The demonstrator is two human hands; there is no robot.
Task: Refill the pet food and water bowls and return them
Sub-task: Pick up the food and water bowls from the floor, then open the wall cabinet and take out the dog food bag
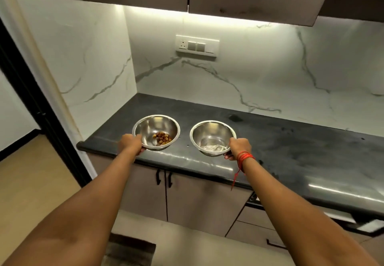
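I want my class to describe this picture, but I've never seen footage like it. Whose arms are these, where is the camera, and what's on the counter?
No machine here: a person wears one camera on the head, looking forward and down, so both arms are their own. Two steel bowls seem to rest on the dark countertop. The left hand holds the left bowl by its rim; it contains a little brown pet food. The right hand, red thread at the wrist, holds the right bowl, with a little water.
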